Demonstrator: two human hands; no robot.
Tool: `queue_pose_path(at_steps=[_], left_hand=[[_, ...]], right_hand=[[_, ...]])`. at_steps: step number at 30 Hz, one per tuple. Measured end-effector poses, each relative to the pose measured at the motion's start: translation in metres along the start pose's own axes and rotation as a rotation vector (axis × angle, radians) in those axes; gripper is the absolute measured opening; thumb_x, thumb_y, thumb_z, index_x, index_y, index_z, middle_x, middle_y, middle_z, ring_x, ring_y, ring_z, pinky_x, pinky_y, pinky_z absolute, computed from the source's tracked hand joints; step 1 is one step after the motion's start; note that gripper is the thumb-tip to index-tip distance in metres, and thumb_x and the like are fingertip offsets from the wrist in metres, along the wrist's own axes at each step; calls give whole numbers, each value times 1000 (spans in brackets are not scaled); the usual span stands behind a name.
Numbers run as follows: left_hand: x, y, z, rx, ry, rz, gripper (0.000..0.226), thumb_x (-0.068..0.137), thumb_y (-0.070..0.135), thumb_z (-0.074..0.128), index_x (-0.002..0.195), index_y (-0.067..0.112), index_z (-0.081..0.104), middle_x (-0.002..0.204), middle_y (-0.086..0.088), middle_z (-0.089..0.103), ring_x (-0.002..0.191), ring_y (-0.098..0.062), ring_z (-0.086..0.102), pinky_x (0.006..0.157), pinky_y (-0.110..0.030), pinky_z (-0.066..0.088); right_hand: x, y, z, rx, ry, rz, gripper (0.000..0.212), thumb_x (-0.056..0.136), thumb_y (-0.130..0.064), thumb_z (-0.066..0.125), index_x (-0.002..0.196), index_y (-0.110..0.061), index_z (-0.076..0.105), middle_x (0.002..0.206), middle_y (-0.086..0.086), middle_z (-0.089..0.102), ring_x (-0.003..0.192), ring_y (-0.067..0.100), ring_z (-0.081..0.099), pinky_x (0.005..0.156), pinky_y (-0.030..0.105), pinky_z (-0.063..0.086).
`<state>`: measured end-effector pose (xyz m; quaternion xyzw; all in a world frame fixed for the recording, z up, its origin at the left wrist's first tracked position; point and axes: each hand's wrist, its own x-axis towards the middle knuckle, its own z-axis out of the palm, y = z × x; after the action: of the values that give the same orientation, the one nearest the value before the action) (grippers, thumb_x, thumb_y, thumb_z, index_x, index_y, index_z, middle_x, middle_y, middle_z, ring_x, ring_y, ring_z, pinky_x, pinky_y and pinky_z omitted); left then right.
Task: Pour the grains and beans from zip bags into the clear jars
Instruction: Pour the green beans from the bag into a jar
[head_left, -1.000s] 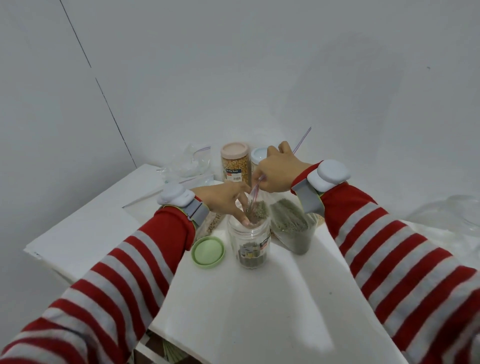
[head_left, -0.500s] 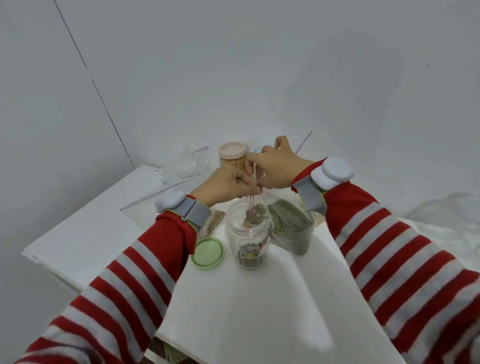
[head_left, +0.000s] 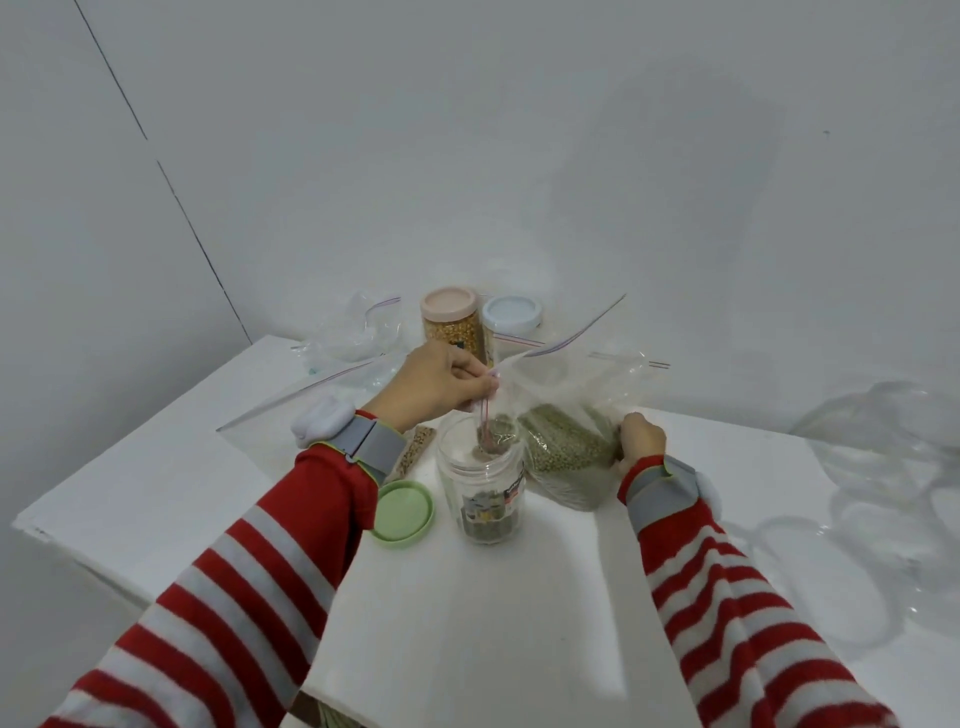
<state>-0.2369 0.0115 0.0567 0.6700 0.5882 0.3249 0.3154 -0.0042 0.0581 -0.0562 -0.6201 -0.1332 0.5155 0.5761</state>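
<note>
At the centre of the frame the open jar (head_left: 483, 483) stands on the tabletop (head_left: 519, 623) with only a thin layer of green beans (head_left: 485, 525) in its bottom. The bag (head_left: 566, 452) leans just right of it, mostly full, one corner dipped into the jar's mouth. The left hand (head_left: 441, 389) has its fingers (head_left: 475, 376) clamped on the zip edge. The right hand (head_left: 641, 439) grips the bag's lower side. Behind, a capped jar (head_left: 449, 322) of yellow kernels looks finished. Most of this pour seems left.

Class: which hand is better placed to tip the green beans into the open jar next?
Right hand: it holds the bag's bean-filled end beside the jar; the left hand only pinches its mouth.
</note>
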Motion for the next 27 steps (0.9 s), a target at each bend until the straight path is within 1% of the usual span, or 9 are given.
queue_pose_path(at_steps=[3,6,8,10,12,16,21,24,27], left_hand=[[-1,1,3,-18,-15,4,18,91,21,68,93,4,73,74,-3,73,61,-4,64,66,-21,56],[-2,-1,6,-49,-3,-6,20,94,23,64,94,4,71,79,-5,74,63,-5,64,69,-25,58],[-2,-2,8,-60,6,-13,23,95,25,63,96,4,70,83,-8,75,68,-10,66,71,-27,60],[-3,-3,9,-72,8,-16,25,96,26,61,98,3,69,85,-10,74,71,-13,65,70,-26,60],[-5,-3,9,-81,1,-16,24,97,25,59,99,3,68,85,-8,73,73,-14,65,67,-23,58],[-6,-4,10,-103,-17,6,19,98,25,57,95,8,66,95,-15,74,79,-19,67,67,-23,58],[-8,-4,10,-97,-39,26,18,98,24,56,96,9,65,96,-15,74,80,-17,65,68,-23,57],[-9,-3,10,-98,-39,23,19,98,23,56,98,7,65,97,-15,74,80,-16,64,67,-20,56],[-9,-1,11,-89,-42,19,20,98,24,56,99,6,65,97,-14,74,80,-15,64,65,-18,55]], right_hand=[[0,-14,3,39,-159,168,23,96,-11,38,89,-11,59,73,2,57,64,21,53,55,27,46],[12,-18,3,37,-240,258,38,98,-28,44,130,-11,55,111,5,65,100,24,64,88,34,52],[25,-13,0,66,-265,299,43,91,-40,58,123,-12,59,117,5,67,106,22,65,91,35,53],[34,-9,-3,132,-267,302,27,89,-36,64,91,-10,68,80,1,71,75,17,68,65,27,56],[31,-6,-5,229,-283,264,31,96,-33,58,73,-13,63,58,-1,65,59,13,64,57,25,53],[25,0,-4,-17,-138,23,19,98,-30,53,95,-13,62,88,6,64,84,23,61,83,34,51],[24,0,-6,-381,220,-274,36,89,-42,55,93,-6,57,96,10,52,86,28,50,83,36,41],[19,-3,1,-350,23,-267,47,96,-51,46,81,-9,59,82,7,57,82,27,53,80,32,41],[13,-8,3,-377,-170,-141,35,93,-44,59,88,-9,62,88,8,62,81,25,57,79,31,43]])
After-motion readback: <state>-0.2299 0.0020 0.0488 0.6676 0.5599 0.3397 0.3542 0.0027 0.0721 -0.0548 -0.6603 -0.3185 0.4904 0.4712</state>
